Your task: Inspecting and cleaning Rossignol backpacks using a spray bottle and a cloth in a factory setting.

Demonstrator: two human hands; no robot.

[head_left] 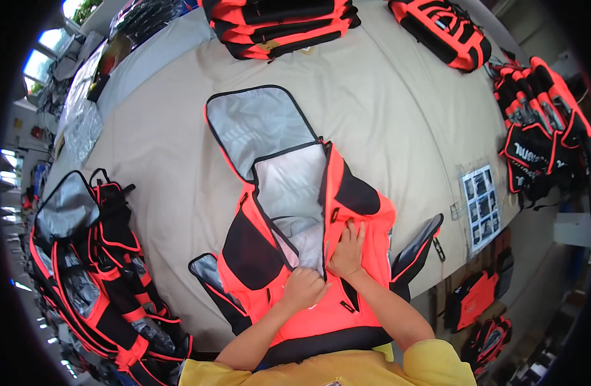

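An orange and black insulated bag point(250, 251) lies open on the beige table point(385, 109), its silver-lined lid point(257, 122) flipped back away from me. My left hand point(302, 287) is closed in a fist on the bag's near edge at the opening. Beside it, my right hand point(348, 249) presses flat with fingers spread on the orange front panel and grips the rim of the opening. The silver lining point(292, 186) shows inside the bag.
A heap of similar bags point(96, 270) sits at the table's left edge. Folded orange bags point(279, 26) are stacked at the far side, with another point(443, 32) to the right. More bags point(540, 122) hang at the right. A laminated photo sheet point(480, 206) lies on the table's right side.
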